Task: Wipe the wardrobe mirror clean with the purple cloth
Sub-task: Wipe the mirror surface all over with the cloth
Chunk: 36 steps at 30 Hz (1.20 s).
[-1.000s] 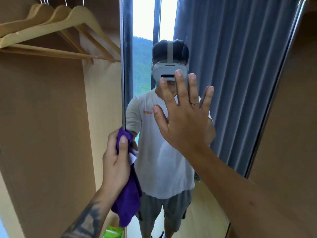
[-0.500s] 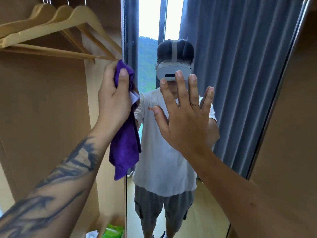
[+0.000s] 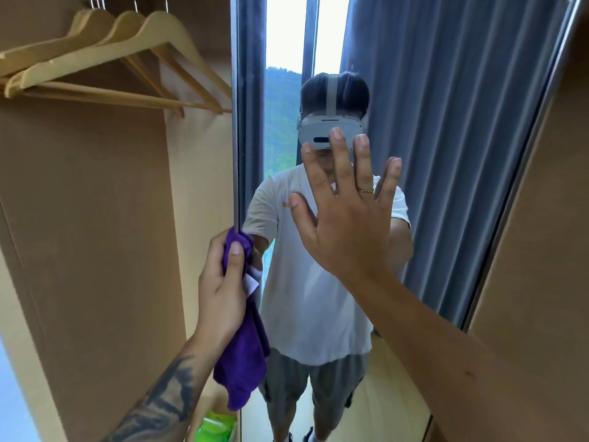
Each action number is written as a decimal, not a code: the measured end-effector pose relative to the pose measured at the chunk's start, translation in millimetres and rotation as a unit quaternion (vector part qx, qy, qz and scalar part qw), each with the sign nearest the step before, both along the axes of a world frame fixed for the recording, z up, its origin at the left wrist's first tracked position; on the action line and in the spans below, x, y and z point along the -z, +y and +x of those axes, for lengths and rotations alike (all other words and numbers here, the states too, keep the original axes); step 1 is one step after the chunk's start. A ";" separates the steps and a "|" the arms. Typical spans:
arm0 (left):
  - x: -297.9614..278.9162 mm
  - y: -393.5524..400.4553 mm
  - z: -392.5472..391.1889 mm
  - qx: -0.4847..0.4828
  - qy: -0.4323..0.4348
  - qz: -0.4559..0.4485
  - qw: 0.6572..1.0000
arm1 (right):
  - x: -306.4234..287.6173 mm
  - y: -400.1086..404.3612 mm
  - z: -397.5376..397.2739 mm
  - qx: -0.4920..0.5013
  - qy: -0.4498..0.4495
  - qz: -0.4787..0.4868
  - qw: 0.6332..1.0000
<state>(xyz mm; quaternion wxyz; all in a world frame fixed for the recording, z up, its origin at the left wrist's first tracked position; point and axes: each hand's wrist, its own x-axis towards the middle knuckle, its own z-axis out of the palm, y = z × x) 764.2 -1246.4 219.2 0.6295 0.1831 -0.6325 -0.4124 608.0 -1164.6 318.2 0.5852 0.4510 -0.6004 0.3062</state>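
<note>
Wooden coat hangers [image 3: 121,59], pale and smooth, hang in a row at the top left inside the brown wardrobe; they are not part of our job; low down near the bottom edge we see a bright green thing [image 3: 215,425], and we cannot tell what it is.

Next comes our left hand [image 3: 223,288]; its fingers and thumb are curled tight round the soft purple cloth [image 3: 243,355], with the top of the cloth bunched in the grip and the rest hanging down loose; the bunched part sits right at the left edge of the tall wardrobe mirror [image 3: 446,154]; half a second ago this hand was up high by the hangers, and now it has come down to about the middle of the edge; so we think we are rubbing up and down along that left side, and the wiping is well under way but not done.

To the right, our right hand [image 3: 347,218] is wide open, fingers spread and straight, holding nothing; its palm faces the glass near the middle and it looks pressed flat on it, as before; we guess it keeps the door from swinging while the cloth rubs; that palm may leave marks there, so that spot will need a wipe too.

Most of the glass to the right, where we see grey curtains, has no cloth near it yet.
</note>
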 end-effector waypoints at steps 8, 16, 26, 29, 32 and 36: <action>-130.6 -12.0 -2.8 -0.035 0.036 -0.098 0.994 | 1.3 -1.4 -0.7 -0.006 0.002 -0.002 1.000; -134.0 -9.4 -8.0 -0.030 0.063 -0.107 0.992 | 0.9 -1.6 -1.3 -0.027 -0.004 0.000 1.000; -18.6 1.6 -7.1 -0.017 0.013 0.004 1.000 | 1.6 -5.9 -4.3 -0.023 0.000 -0.002 1.000; -53.3 3.4 -7.5 0.011 0.034 -0.021 0.999 | 1.9 -5.6 -3.9 -0.026 0.001 0.000 1.000; -109.8 -2.5 -7.2 -0.003 0.064 -0.063 0.996 | 2.7 -3.7 -3.2 -0.026 0.002 0.000 1.000; -157.6 -7.4 -7.2 -0.012 0.087 -0.075 0.993 | 1.5 3.0 -1.2 -0.015 -0.004 0.015 1.000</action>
